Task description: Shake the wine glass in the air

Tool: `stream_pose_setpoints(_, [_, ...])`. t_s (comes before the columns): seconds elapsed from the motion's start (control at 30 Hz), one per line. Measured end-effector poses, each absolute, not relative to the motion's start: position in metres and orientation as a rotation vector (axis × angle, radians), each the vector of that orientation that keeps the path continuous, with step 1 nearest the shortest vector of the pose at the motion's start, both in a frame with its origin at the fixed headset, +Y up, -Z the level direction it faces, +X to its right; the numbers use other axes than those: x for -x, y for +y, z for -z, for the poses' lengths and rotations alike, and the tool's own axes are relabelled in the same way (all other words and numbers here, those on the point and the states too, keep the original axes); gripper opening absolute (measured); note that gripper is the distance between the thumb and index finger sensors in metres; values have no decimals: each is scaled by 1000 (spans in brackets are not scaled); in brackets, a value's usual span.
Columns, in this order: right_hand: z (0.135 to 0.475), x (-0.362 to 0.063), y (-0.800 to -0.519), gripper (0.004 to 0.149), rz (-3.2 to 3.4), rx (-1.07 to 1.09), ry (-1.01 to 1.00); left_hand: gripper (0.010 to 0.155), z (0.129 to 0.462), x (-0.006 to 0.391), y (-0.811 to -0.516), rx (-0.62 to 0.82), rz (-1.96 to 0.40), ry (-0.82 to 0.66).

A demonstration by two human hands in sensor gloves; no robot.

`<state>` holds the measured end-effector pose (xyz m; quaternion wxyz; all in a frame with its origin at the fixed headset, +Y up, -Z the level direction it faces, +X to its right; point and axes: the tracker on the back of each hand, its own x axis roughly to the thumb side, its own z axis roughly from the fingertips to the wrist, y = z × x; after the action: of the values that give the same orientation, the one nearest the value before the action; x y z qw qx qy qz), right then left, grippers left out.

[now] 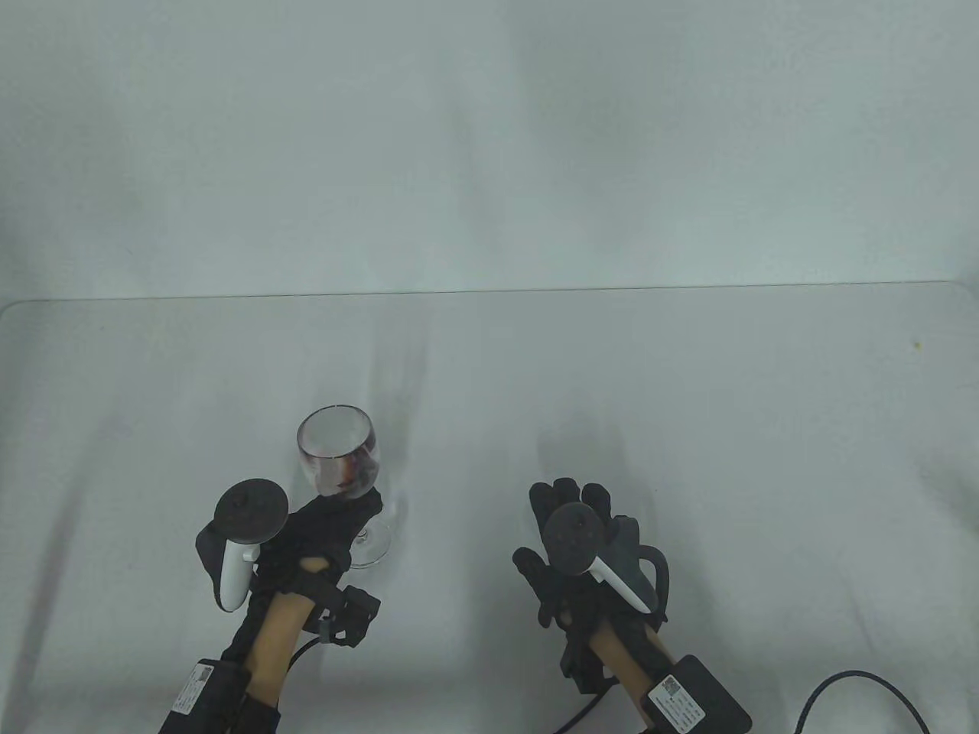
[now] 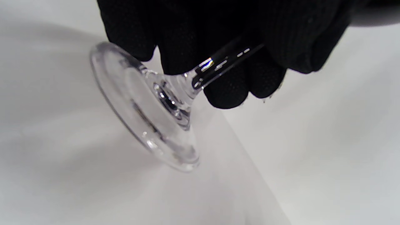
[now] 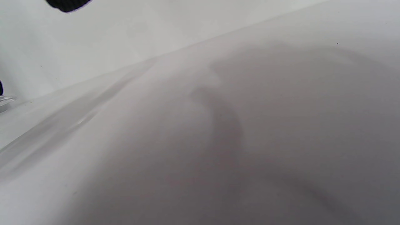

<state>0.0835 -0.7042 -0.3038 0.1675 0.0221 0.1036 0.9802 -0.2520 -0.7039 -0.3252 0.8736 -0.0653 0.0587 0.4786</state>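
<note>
Both hands, the left hand [image 1: 321, 535] and the right hand [image 1: 581, 550], wear black knit gloves; behind the fingers [image 2: 228, 90] sit dark round-topped trackers with white handles, then bare wrists, labelled black boxes and black cables.

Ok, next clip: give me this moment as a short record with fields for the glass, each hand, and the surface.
object: wine glass, clear, dark reddish liquid in the bowl
glass pose: tilted, foot appears lifted off the table
left hand: left hand grips the stem, fingers wrapped around it
right hand: right hand spread flat low over the table, holds nothing
surface: white table, white wall behind
task state: glass in hand, seemingly in the air
</note>
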Motion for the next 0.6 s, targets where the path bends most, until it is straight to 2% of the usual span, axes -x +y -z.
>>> stream_pose_setpoints(0.1, [304,-83,-704,78,-2790,-63,298,40,325,249,-703,146,-961,69])
stream_pose_setpoints(0.23, [303,-83,-704,78,-2793,-65,305,40,325,248,-704,134,-1022,103])
stream_pose_setpoints(0.4, [304,-83,-704,78,-2791,-63,306,39,325,247,-704,148,-966,41])
stream_pose_setpoints(0.6, [303,-84,-703,78,-2790,-60,311,40,325,246,-705,144,-982,52])
